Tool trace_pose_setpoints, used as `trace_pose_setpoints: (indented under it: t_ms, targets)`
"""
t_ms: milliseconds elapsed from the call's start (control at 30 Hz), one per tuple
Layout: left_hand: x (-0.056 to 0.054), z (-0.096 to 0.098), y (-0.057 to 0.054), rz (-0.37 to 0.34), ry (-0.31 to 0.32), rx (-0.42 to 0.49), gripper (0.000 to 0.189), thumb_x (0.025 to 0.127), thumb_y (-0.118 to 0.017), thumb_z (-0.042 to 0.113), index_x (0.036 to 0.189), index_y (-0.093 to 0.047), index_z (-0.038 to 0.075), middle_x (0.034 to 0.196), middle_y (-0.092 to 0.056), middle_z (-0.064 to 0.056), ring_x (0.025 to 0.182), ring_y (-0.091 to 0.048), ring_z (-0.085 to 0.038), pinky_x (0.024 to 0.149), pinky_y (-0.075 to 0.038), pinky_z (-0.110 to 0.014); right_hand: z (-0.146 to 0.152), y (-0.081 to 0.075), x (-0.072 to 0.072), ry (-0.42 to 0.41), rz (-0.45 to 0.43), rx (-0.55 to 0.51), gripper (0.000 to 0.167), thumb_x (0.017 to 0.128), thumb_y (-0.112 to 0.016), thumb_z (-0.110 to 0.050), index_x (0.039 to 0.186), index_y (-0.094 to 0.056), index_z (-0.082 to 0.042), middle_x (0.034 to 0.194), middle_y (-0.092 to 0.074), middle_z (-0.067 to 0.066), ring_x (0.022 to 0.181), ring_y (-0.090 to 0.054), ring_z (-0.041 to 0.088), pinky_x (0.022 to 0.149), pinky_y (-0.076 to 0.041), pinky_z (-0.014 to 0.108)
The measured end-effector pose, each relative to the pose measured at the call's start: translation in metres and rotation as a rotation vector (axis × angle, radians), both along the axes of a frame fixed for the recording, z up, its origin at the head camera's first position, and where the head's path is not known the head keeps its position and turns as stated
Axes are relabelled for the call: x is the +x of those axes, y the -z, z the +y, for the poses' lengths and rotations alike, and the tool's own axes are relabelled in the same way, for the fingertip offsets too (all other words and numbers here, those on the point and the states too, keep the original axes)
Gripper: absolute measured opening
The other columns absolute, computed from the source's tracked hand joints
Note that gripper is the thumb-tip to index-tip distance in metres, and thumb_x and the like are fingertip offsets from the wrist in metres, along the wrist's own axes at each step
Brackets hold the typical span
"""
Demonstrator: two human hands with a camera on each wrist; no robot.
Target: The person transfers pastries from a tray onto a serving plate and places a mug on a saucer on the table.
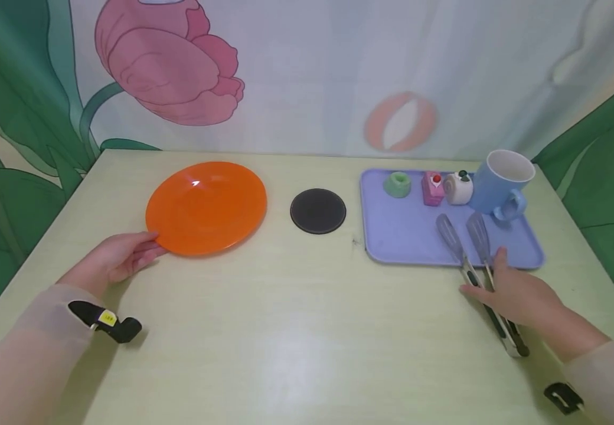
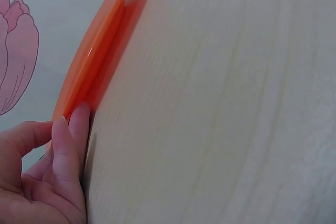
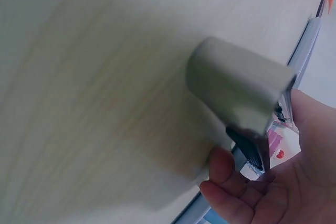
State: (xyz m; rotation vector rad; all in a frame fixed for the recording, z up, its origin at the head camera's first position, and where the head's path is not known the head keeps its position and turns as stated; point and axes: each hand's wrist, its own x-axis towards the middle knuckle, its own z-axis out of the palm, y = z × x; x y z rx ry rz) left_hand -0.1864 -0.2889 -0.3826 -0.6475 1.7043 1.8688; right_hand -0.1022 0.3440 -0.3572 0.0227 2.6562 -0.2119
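The left hand [image 1: 121,257] is pinching the rim of the orange plate [image 1: 206,206], well left of the tray [image 1: 402,236], its fingertips almost meeting. The right hand [image 1: 525,298] is curling round the tongs [image 1: 449,236], whose spread arms are reaching over the tray's front edge. Near their tips, the mug [image 1: 500,180] is standing at the tray's back right; a careless sideways swing could be bumping it, or the cake roll [image 1: 459,188] beside it. The plate, being held at one side only, could be tipping or slipping if lifted.
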Motion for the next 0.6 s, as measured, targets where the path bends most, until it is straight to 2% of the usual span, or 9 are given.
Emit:
trace_pose_setpoints:
  t_ms: [33, 100, 167, 233, 400, 600]
  targets:
    - [0.0007, -0.0004, 0.0004, 0.004, -0.003, 0.003, 0.044, 0.094, -0.055, 0.029, 0.132, -0.041, 0.013, 0.084, -0.070, 0.001, 0.085, -0.068, -0.010, 0.078, -0.050, -0.017, -0.0001, 0.0009, -0.0001, 0.001, -0.001, -0.007, 0.118, 0.084, -0.039, -0.071, 0.132, 0.016, 0.021, 0.074, -0.056, 0.025, 0.058, -0.053, 0.025, 0.047, -0.041, 0.036]
    - [0.0022, -0.0012, 0.0010, 0.004, -0.005, 0.004, 0.053, 0.094, -0.055, 0.029, 0.140, -0.034, 0.011, 0.084, -0.070, 0.001, 0.085, -0.068, -0.010, 0.079, -0.050, -0.018, 0.0000, 0.0033, 0.0003, 0.001, -0.005, -0.024, 0.118, 0.085, -0.040, -0.071, 0.133, 0.016, 0.021, 0.088, -0.055, 0.036, 0.062, -0.054, 0.026, 0.049, -0.043, 0.037]
    - [0.0037, -0.0021, 0.0017, -0.004, 0.002, 0.000, 0.059, 0.095, -0.053, 0.028, 0.145, -0.027, 0.010, 0.084, -0.070, 0.001, 0.086, -0.068, -0.010, 0.080, -0.049, -0.018, -0.0005, 0.0053, 0.0011, 0.000, -0.013, -0.031, 0.117, 0.085, -0.040, -0.070, 0.133, 0.015, 0.021, 0.104, -0.049, 0.044, 0.065, -0.055, 0.027, 0.050, -0.044, 0.037]
    - [0.0050, -0.0034, 0.0014, -0.008, 0.014, -0.006, 0.063, 0.096, -0.052, 0.029, 0.147, -0.022, 0.009, 0.084, -0.070, 0.001, 0.086, -0.067, -0.010, 0.080, -0.049, -0.018, -0.0012, 0.0062, 0.0021, -0.007, -0.011, -0.027, 0.117, 0.085, -0.041, -0.070, 0.133, 0.013, 0.022, 0.118, -0.040, 0.047, 0.072, -0.059, 0.035, 0.056, -0.048, 0.042]
    - [0.0045, -0.0061, -0.0016, 0.023, 0.020, -0.018, 0.069, 0.096, -0.051, 0.031, 0.149, -0.014, 0.008, 0.084, -0.070, 0.004, 0.085, -0.067, -0.009, 0.080, -0.049, -0.017, -0.0024, 0.0042, 0.0019, -0.021, 0.020, -0.018, 0.114, 0.086, -0.041, -0.068, 0.135, 0.009, 0.022, 0.126, -0.030, 0.047, 0.094, -0.054, 0.054, 0.069, -0.048, 0.055]
    - [0.0027, -0.0016, 0.0001, 0.036, 0.031, -0.001, 0.067, 0.097, -0.050, 0.029, 0.149, -0.015, 0.007, 0.084, -0.070, 0.003, 0.086, -0.067, -0.009, 0.080, -0.049, -0.017, 0.0025, -0.0006, 0.0026, -0.030, 0.041, -0.037, 0.109, 0.088, -0.043, -0.065, 0.137, 0.006, 0.020, 0.128, -0.028, 0.047, 0.101, -0.048, 0.058, 0.074, -0.045, 0.060]
